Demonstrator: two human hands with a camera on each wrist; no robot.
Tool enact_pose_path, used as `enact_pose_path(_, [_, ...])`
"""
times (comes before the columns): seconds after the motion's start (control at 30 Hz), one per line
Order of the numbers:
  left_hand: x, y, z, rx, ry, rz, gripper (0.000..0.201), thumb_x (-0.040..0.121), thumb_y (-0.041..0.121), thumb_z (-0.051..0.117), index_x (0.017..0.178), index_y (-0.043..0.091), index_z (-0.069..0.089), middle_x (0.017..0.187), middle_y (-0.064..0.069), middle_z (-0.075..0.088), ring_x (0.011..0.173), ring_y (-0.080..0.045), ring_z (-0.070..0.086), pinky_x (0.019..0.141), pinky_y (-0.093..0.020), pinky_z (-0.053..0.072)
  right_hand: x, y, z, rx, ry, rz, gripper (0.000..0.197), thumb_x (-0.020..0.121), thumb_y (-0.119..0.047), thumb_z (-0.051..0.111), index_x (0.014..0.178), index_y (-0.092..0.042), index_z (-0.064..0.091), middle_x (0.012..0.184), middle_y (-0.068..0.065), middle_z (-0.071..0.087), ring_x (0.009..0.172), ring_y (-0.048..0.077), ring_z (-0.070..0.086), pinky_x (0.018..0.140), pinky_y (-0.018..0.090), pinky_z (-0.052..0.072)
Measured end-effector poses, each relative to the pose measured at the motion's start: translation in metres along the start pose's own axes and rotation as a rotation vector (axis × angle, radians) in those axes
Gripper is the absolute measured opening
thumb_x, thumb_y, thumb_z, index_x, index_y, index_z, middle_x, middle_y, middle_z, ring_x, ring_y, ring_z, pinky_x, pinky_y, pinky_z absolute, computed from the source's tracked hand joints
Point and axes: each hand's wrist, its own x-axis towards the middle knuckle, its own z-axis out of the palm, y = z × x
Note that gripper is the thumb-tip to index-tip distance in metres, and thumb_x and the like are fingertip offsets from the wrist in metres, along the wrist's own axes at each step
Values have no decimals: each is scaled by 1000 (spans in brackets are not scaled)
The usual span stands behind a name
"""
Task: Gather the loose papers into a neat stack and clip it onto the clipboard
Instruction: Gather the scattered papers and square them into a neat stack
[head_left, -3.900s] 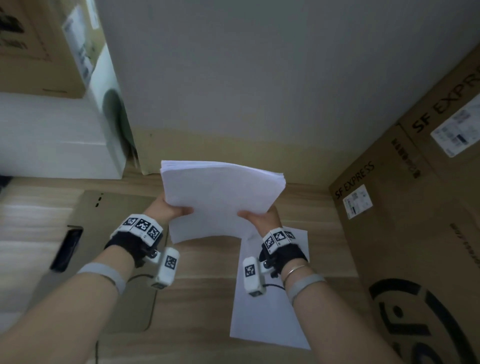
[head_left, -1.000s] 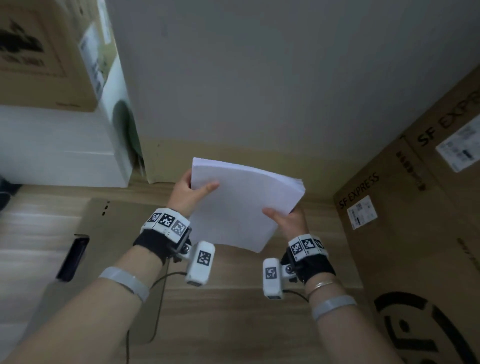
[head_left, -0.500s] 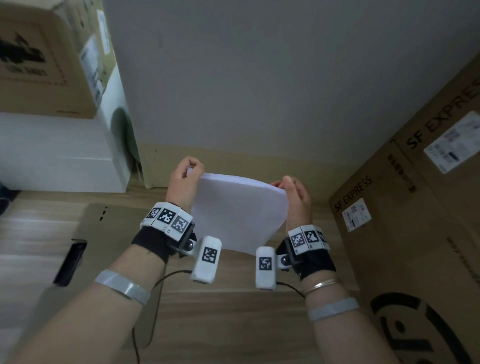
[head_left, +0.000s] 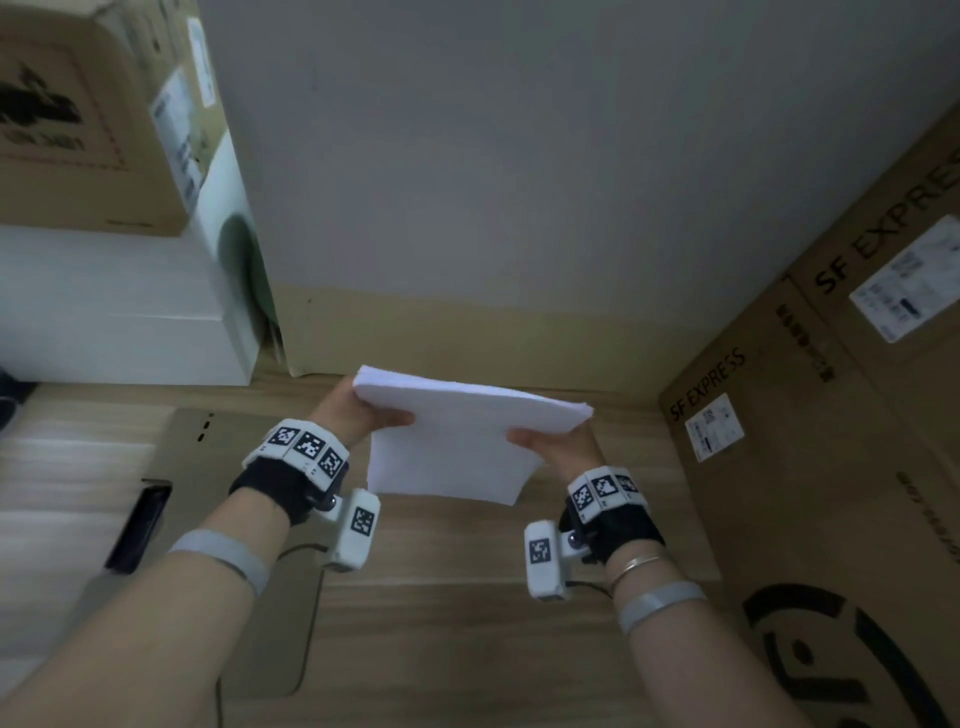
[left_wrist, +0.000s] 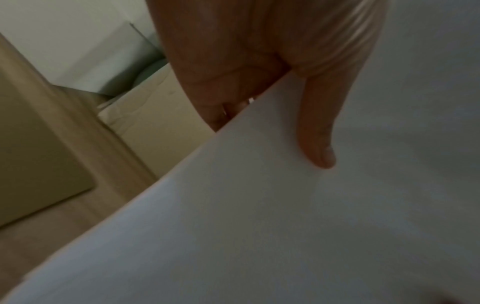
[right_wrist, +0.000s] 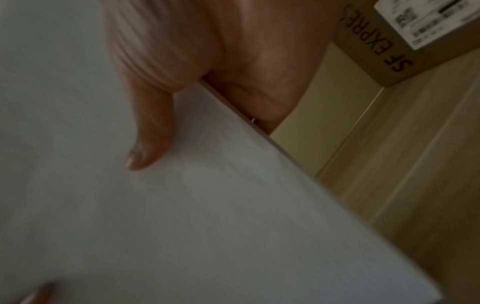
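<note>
Head view, left to right: clipboard (head_left: 228, 519) flat on the wooden bench (head_left: 441, 623) at the left, dark clip (head_left: 137, 525) at its left edge, shut on nothing. Next, left hand (head_left: 358, 410) pinching the left side of the paper stack (head_left: 462, 441), thumb on top, fingers hidden beneath. Stack held up in the air above the bench, well apart from the clipboard, far edge toward the wall, sheets looking roughly flush along that edge. Then right hand (head_left: 561, 441) gripping the right side likewise, thumb lying on the top sheet. Furthest right, brown shipping boxes (head_left: 831, 467) stacked close by.

Left wrist view: thumb (left_wrist: 319, 127) pressed flat on the paper, other fingers curled under its edge. Right wrist view: same grip mirrored, thumb (right_wrist: 150, 131) on top, slight thickness of sheets visible at the edge.

Gathering seemingly done; clipping not yet begun. Risks from here, as a judgement: with only edge pinches, middle of the stack free to sag and lower sheets free to slide out of line during the carry leftward. Opening the clip likely needs one hand, leaving a single pinch, so fanning or a dropped sheet possible. Skewed placement under the clip also possible if not squared against the board first
</note>
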Motion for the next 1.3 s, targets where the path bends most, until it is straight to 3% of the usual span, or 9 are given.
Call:
enact_pose_path(0.1, [4, -15, 8, 14, 51, -48, 34, 79, -1, 68, 112, 7, 62, 93, 1, 66, 90, -13, 62, 77, -16, 39, -3, 6, 6, -70, 30, 28, 22, 79, -2, 70, 79, -17, 54, 73, -12, 55, 67, 4, 53, 50, 2, 43])
enact_pose_path(0.2, [3, -15, 7, -131, 94, -26, 30, 79, -6, 65, 82, 24, 65, 56, 23, 67, 59, 12, 61, 60, -8, 46, 0, 3, 3, -13, 73, -61, 35, 80, 4, 66, 67, -26, 54, 69, -14, 56, 60, -7, 53, 51, 4, 43])
enact_pose_path(0.27, [3, -17, 5, -192, 105, -25, 41, 76, -8, 67, 66, 31, 67, 51, 26, 67, 53, 16, 61, 64, -11, 48, -1, 1, 0, 39, 101, -97, 40, 79, 7, 65, 63, -29, 55, 63, -15, 58, 51, -10, 57, 47, 0, 42])
enact_pose_path(0.4, [-2, -26, 14, -184, -16, -142, 39, 71, -8, 72, 104, 11, 61, 80, 10, 62, 87, -12, 59, 84, -30, 48, -1, 12, -1, 43, 86, -83, 39, 78, 6, 67, 68, -30, 55, 67, -17, 59, 53, -16, 58, 49, -2, 42])
enact_pose_path(0.57, [2, -44, 28, -31, 32, -235, 47, 87, -1, 58, 132, 6, 44, 116, -3, 55, 111, -17, 51, 88, -26, 40, 3, 31, -2, 19, 41, 60, 35, 75, -2, 74, 75, -27, 51, 78, -15, 53, 70, -4, 50, 51, 3, 44])
enact_pose_path(0.77, [11, -23, 30, -243, 112, -61, 20, 73, 10, 71, 73, 26, 58, 77, 8, 60, 94, -20, 53, 96, -43, 43, 18, 21, -13, 135, 106, 6, 33, 71, 8, 73, 81, -20, 59, 82, -9, 62, 74, 0, 58, 62, 15, 46])
enact_pose_path(0.93, [15, -20, 25, -251, 121, -8, 42, 80, -4, 65, 64, 34, 66, 56, 30, 68, 74, -5, 58, 87, -34, 43, 19, 33, -11, 91, 62, 41, 33, 70, 6, 75, 86, -17, 59, 85, -8, 62, 78, 4, 58, 68, 18, 47])
enact_pose_path(1.13, [12, -32, 19, -197, -25, -48, 38, 71, -7, 73, 77, 27, 57, 70, 15, 69, 84, -12, 57, 83, -30, 46, 17, 55, -8, 53, 30, 108, 36, 70, 7, 74, 75, -24, 57, 79, -10, 61, 73, 0, 56, 64, 19, 45])
enact_pose_path(1.3, [11, -37, 24, -192, -33, -46, 49, 76, -10, 67, 60, 36, 73, 57, 32, 68, 60, 14, 64, 72, -20, 46, 16, 71, -5, 54, 48, 150, 41, 71, 4, 75, 100, -16, 55, 85, -12, 58, 84, 9, 56, 61, 9, 40])
